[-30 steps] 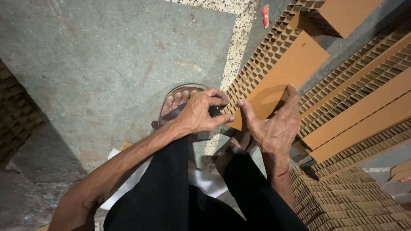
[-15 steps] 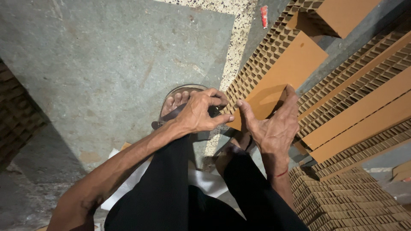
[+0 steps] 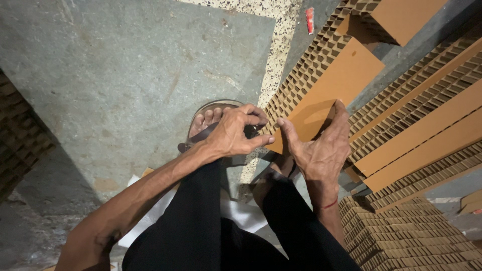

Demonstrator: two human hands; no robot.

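cardboard panel (image 3: 334,85): orange-brown, honeycomb edge | floor (image 3: 115,75): grey, speckled cream stripe | trousers (image 3: 201,226): black

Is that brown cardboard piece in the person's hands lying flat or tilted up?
Tilted up. The cardboard piece slopes away across the floor, its near corner pinched between the left hand and right hand.

Head view, looking down: left hand (image 3: 233,134) and right hand (image 3: 317,150) meet at centre, both gripping the near corner of a brown honeycomb cardboard panel (image 3: 331,88) that runs off toward 1 o'clock. Sandalled foot (image 3: 207,125) on grey concrete floor (image 3: 125,75) just at 9 o'clock of the left hand; black trousers (image 3: 201,226) fill 6 o'clock. Further honeycomb strips (image 3: 427,125) at 3 o'clock, a stacked pile (image 3: 401,236) at 4 o'clock, small red scrap (image 3: 310,20) at 12 o'clock.
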